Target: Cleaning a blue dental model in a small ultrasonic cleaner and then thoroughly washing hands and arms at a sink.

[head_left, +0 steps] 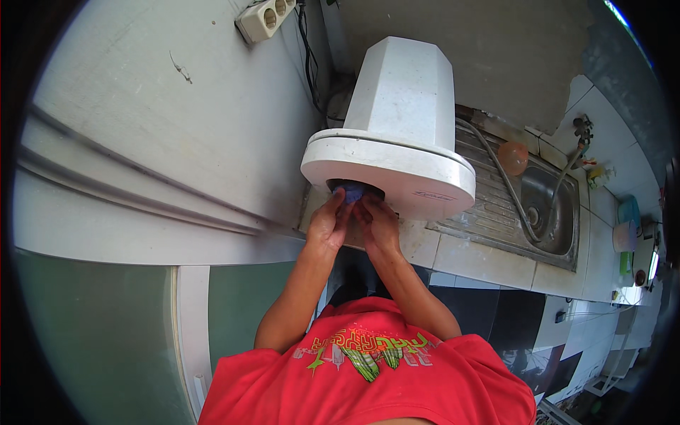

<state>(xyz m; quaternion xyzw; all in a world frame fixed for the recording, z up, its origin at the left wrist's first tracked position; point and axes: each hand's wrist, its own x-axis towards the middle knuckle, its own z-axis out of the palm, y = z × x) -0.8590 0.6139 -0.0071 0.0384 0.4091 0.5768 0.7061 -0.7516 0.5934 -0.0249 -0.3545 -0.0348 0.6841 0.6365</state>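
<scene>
A white plastic appliance [397, 163], with a faceted tapering top above a wide rounded body, stands on the counter. In its front is a dark round opening [379, 191]. A small blue-purple piece [349, 193] sits in that opening; whether it is cloth or a plastic part I cannot tell. My left hand [328, 221] pinches it from the left, fingers closed. From the other side my right hand [380, 225] closes on it too, fingertips partly hidden under the rim. Both hands nearly touch each other.
A tiled counter [482, 262] holds a metal sink [567, 219] with a grey hose [506, 177] and an orange bowl [513, 157]. On the left wall hangs a power strip [265, 20], with black cables [308, 53] nearby. Dark and white floor tiles [520, 315] lie below.
</scene>
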